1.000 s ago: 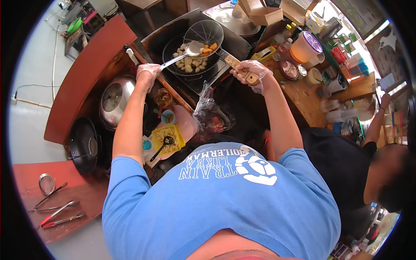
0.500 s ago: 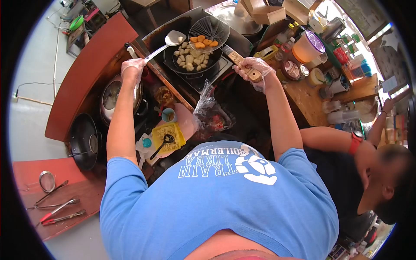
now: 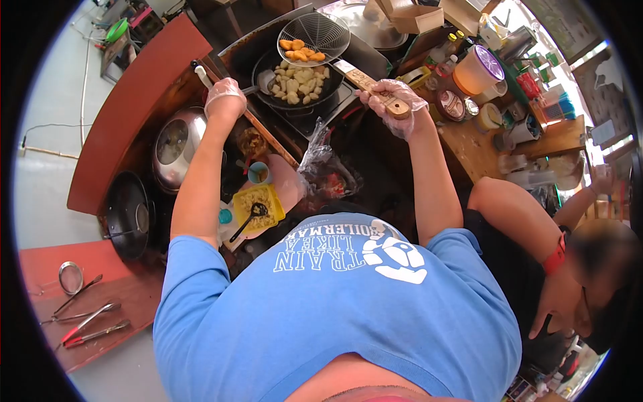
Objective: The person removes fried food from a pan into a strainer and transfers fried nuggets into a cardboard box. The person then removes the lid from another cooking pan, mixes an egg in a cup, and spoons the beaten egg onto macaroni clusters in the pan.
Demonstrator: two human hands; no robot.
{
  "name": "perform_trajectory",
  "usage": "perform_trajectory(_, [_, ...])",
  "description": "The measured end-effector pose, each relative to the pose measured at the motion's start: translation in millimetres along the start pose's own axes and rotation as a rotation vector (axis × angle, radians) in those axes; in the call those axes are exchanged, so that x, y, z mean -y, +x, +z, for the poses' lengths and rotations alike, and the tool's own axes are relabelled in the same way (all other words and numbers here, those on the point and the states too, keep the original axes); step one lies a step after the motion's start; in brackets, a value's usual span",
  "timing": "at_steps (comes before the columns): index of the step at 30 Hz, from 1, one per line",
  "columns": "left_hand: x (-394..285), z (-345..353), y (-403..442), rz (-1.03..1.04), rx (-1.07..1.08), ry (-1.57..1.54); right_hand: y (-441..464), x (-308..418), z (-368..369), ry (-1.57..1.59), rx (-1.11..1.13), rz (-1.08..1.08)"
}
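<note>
My left hand [image 3: 226, 98], in a clear plastic glove, is closed round the handle of a metal wok spatula [image 3: 250, 89]. The spatula's head dips into the left side of a dark wok [image 3: 328, 92], among several pale pieces of food [image 3: 295, 84]. My right hand [image 3: 395, 107], also gloved, grips the wooden handle of a wire skimmer [image 3: 325, 33]. Several orange-brown fried pieces [image 3: 301, 52] lie in the skimmer's basket, which hangs above the wok's far edge.
A yellow tub [image 3: 268, 208] with a black slotted spoon and a blue cup [image 3: 259, 173] stand nearer my body. A lidded pot [image 3: 175, 151] and another wok [image 3: 127, 218] sit left. Bottles and jars crowd the right counter [image 3: 462, 147]. Another person [image 3: 516, 268] is at right.
The spatula has gone from above the wok down into the pale pieces, my left hand shifting right. The skimmer has moved slightly left and away from me. The other person's arm has moved.
</note>
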State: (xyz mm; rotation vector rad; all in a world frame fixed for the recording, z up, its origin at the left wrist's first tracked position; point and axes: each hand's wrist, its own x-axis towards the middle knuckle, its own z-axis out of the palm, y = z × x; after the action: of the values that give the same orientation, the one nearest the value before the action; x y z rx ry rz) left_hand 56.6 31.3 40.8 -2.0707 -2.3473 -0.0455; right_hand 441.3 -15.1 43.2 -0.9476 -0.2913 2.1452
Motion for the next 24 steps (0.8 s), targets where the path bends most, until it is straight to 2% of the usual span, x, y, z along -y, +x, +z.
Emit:
perform_trajectory(2, [-2.9,-0.4,10.6,-0.102,0.153,-0.06,1.0,-0.9,4.8,-0.031,0.054,0.001])
perform_trajectory(5, [-1.5,7.9,-6.9,-0.131,0.131,-0.117,-3.5,-11.5,22.4,0.019,0.132,0.028])
perform_trajectory(6, [1.3,11.2,-13.1,0.019,0.0,-0.017,-3.4,-17.0,27.3,0.031,0.134,0.007])
perform_trajectory(7, [-1.2,17.8,-20.0,0.133,-0.247,0.058,-2.4,-25.6,30.9,0.049,0.133,-0.013])
perform_trajectory(9, [-34.2,1.7,-47.2,0.102,-0.089,-0.427,0.4,-52.3,41.5,-0.058,0.194,-0.085])
perform_trajectory(10, [-50.4,28.1,-50.0,0.07,0.049,-0.747,8.2,-68.2,44.0,-0.073,0.221,-0.106])
perform_trajectory(12, [-79.3,48.4,-65.2,-0.025,0.475,-1.503,18.4,-95.4,53.1,-0.063,0.232,-0.111])
perform_trajectory(13, [-89.5,40.0,-79.7,-0.086,0.779,-1.929,20.0,-105.4,58.8,-0.036,0.214,-0.098])
perform_trajectory(15, [-99.5,26.0,-92.0,-0.113,0.732,-1.829,25.1,-121.9,56.8,-0.023,0.282,-0.128])
perform_trajectory(16, [-116.3,21.6,-99.3,-0.304,0.593,-2.01,20.4,-122.9,57.8,-0.103,0.247,-0.189])
perform_trajectory(17, [-113.8,17.0,-102.4,-0.31,0.597,-2.001,15.0,-120.3,59.0,-0.182,0.209,-0.249])
perform_trajectory(19, [-101.4,12.3,-103.6,-0.321,0.575,-2.07,1.9,-83.7,24.8,-0.669,0.345,0.013])
perform_trajectory(20, [-88.3,18.8,-98.4,-0.265,0.56,-1.987,11.9,-69.9,-8.4,-0.572,0.321,0.143])
perform_trajectory(21, [-75.9,19.5,-95.8,-0.301,0.603,-1.989,31.8,-65.4,-42.2,-0.523,0.196,0.099])
perform_trajectory(22, [-69.1,15.7,-99.0,-0.299,0.599,-1.952,71.8,-75.7,-89.0,-0.413,-0.056,-0.013])
perform_trajectory(23, [-64.8,10.4,-104.0,-0.297,0.592,-1.92,138.6,-97.0,-168.2,-0.258,-0.192,0.016])
perform_trajectory(24, [-61.1,7.4,-107.1,-0.303,0.585,-1.874,212.6,-128.6,-267.5,-0.266,-0.188,0.105])
